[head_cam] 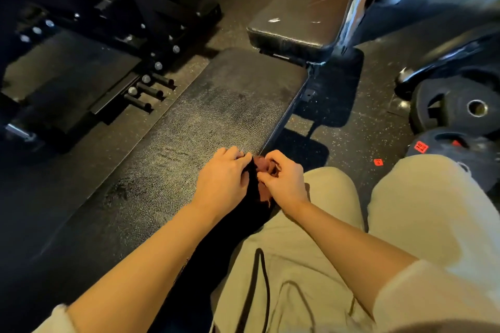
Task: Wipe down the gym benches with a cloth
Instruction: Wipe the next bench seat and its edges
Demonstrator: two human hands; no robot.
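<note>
A long black padded bench [205, 121] runs from the lower left toward the upper right, its surface worn and mottled. A second, shorter pad [305, 8] stands beyond its far end, with white scuffs. A dark reddish cloth [263, 189] is bunched at the bench's right edge, partly in shadow. My left hand [224, 178] and my right hand [284, 178] both pinch the cloth, close together, just above the bench edge and next to my knee in beige trousers.
A black rack with pegs and bolts [146, 84] stands on the left. Black weight plates [457, 108] lie on the floor at the right, one with a red label [421, 147]. Speckled rubber floor [351, 138] shows between bench and plates.
</note>
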